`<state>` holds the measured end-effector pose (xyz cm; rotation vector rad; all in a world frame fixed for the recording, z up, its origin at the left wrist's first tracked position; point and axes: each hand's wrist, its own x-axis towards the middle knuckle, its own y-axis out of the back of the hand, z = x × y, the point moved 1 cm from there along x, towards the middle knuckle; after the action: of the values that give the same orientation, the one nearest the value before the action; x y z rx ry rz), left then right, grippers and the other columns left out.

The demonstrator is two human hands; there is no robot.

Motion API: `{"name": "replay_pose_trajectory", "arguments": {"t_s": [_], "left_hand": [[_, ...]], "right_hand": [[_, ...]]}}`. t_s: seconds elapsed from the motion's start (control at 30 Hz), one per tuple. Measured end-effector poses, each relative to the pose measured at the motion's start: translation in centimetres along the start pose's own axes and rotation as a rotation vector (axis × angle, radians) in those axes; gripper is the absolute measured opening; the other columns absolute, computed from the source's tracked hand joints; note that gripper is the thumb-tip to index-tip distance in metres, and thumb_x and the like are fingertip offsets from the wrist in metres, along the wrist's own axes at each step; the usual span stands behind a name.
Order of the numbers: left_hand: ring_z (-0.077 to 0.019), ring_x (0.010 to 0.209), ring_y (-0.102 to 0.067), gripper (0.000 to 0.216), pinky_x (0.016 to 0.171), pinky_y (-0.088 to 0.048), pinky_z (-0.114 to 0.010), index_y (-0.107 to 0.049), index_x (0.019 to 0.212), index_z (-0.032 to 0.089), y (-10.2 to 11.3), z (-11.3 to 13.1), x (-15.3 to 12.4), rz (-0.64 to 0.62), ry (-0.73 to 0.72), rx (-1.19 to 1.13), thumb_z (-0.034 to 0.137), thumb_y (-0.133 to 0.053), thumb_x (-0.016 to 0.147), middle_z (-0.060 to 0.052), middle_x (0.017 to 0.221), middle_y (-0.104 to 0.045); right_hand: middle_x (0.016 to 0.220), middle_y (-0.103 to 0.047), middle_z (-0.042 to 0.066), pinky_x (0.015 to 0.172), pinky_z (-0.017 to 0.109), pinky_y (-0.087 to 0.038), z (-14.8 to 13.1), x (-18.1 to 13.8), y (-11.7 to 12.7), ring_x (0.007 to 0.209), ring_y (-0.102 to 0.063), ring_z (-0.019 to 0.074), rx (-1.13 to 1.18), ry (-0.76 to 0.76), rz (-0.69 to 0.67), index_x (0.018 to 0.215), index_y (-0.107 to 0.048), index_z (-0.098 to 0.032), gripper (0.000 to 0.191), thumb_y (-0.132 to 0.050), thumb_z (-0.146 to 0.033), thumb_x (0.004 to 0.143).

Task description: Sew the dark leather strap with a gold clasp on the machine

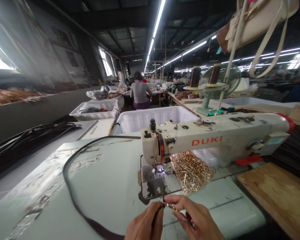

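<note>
Two hands meet just below the needle plate (155, 185): your left hand (145, 225) pinches the dark strap (72, 196) end between pressed fingertips, and your right hand (196, 221) pinches a small gold metal piece (170, 206) against it. Keep both pinches tight and the strap flat. Beyond your fingers sits the bag of gold chain (192, 170), then the DUKI sewing machine (215, 140); the strap loops away left of your left fingers.
</note>
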<state>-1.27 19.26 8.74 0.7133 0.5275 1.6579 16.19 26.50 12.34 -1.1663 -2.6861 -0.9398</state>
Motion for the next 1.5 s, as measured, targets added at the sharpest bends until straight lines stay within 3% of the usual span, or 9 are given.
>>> {"name": "replay_pose_trajectory", "arguments": {"t_s": [0.13, 0.33, 0.53, 0.6, 0.73, 0.97, 1.13, 1.33, 1.5], "left_hand": [[-0.0122, 0.051, -0.054, 0.041, 0.053, -0.038, -0.019, -0.04, 0.131, 0.023, 2.5, 1.2, 0.4, -0.195, 0.022, -0.107, 0.041, -0.036, 0.095, 0.006, 0.059, -0.053], [-0.0122, 0.064, -0.058, 0.027, 0.063, -0.04, -0.018, -0.056, 0.09, 0.021, 3.9, 2.2, 0.2, -0.286, -0.016, -0.169, 0.037, -0.034, 0.096, 0.001, 0.072, -0.061], [-0.0142, 0.062, -0.057, 0.021, 0.059, -0.037, -0.021, -0.049, 0.09, 0.025, 3.5, 2.2, 0.0, -0.236, 0.033, 0.068, 0.031, -0.029, 0.095, 0.002, 0.071, -0.06], [-0.0153, 0.062, -0.058, 0.023, 0.058, -0.037, -0.022, -0.049, 0.091, 0.026, 3.1, 2.0, 0.0, -0.231, 0.038, 0.11, 0.031, -0.028, 0.094, 0.001, 0.071, -0.062], [-0.0173, 0.064, -0.061, 0.027, 0.06, -0.039, -0.024, -0.049, 0.094, 0.025, 2.5, 1.6, -0.1, -0.212, -0.011, 0.141, 0.03, -0.024, 0.096, -0.002, 0.073, -0.064], [-0.0165, 0.073, -0.065, 0.024, 0.065, -0.042, -0.021, -0.058, 0.096, 0.027, 3.8, 1.8, 0.8, -0.168, 0.016, 0.112, 0.032, -0.035, 0.094, 0.0, 0.079, -0.069], [-0.0114, 0.056, -0.057, 0.021, 0.057, -0.039, -0.019, -0.063, 0.087, 0.024, 5.3, 2.0, 3.6, -0.237, 0.039, 0.082, 0.029, -0.043, 0.091, 0.005, 0.064, -0.063], [-0.0175, 0.075, -0.06, 0.016, 0.071, -0.041, -0.026, -0.066, 0.08, 0.023, 6.0, 0.1, 9.2, -0.319, -0.105, 0.343, 0.022, -0.05, 0.081, 0.002, 0.072, -0.067], [-0.0202, 0.085, -0.061, 0.013, 0.088, -0.038, -0.032, -0.067, 0.075, 0.023, 6.0, -1.1, 12.6, -0.384, -0.179, 0.4, 0.023, -0.054, 0.077, 0.001, 0.077, -0.069]], "right_hand": [[0.106, -0.067, 0.007, 0.077, 0.028, -0.047, 0.1, 0.6, 1.4, 0.093, -0.063, 0.0196, 0.319, -0.12, -0.096, 0.082, -0.051, -0.02, 0.019, -0.053, -0.036, 0.093], [0.1, -0.067, 0.008, 0.081, 0.035, -0.046, 1.6, 0.5, 0.9, 0.09, -0.063, 0.0209, 0.664, -0.164, -0.17, 0.081, -0.046, -0.02, 0.025, -0.059, -0.039, 0.091], [0.096, -0.067, 0.003, 0.069, 0.024, -0.043, -0.4, 1.2, 1.0, 0.088, -0.062, 0.0178, 0.303, -0.211, -0.125, 0.093, -0.058, -0.02, 0.013, -0.065, -0.029, 0.086], [0.092, -0.068, -0.001, 0.066, 0.022, -0.042, -1.1, 1.6, 0.7, 0.083, -0.063, 0.0164, 0.226, -0.23, -0.1, 0.1, -0.061, -0.023, 0.024, -0.071, -0.022, 0.079], [0.078, -0.069, -0.003, 0.065, 0.022, -0.04, -1.5, 2.3, -0.1, 0.072, -0.062, 0.0144, 0.012, -0.192, -0.042, 0.08, -0.069, -0.023, 0.003, -0.071, -0.021, 0.079], [0.069, -0.064, -0.003, 0.061, 0.022, -0.036, -0.9, 2.5, -0.3, 0.066, -0.058, 0.0137, -0.053, -0.18, -0.031, 0.073, -0.062, -0.019, 0.01, -0.066, -0.023, 0.082], [0.068, -0.066, -0.001, 0.057, 0.02, -0.04, 0.4, 4.3, -0.9, 0.065, -0.061, 0.0147, 0.156, -0.218, -0.057, 0.078, -0.061, -0.016, 0.006, -0.06, -0.02, 0.083], [0.073, -0.069, 0.003, 0.062, 0.025, -0.042, 3.1, 8.0, -1.1, 0.07, -0.063, 0.0203, -0.425, -0.183, -0.1, 0.073, -0.066, -0.018, 0.016, -0.061, -0.028, 0.084], [0.098, -0.07, -0.001, 0.078, 0.025, -0.042, 4.1, 9.6, -0.1, 0.089, -0.063, 0.0188, -0.463, 0.02, -0.24, 0.1, -0.07, -0.027, 0.018, -0.058, -0.021, 0.087]]}}
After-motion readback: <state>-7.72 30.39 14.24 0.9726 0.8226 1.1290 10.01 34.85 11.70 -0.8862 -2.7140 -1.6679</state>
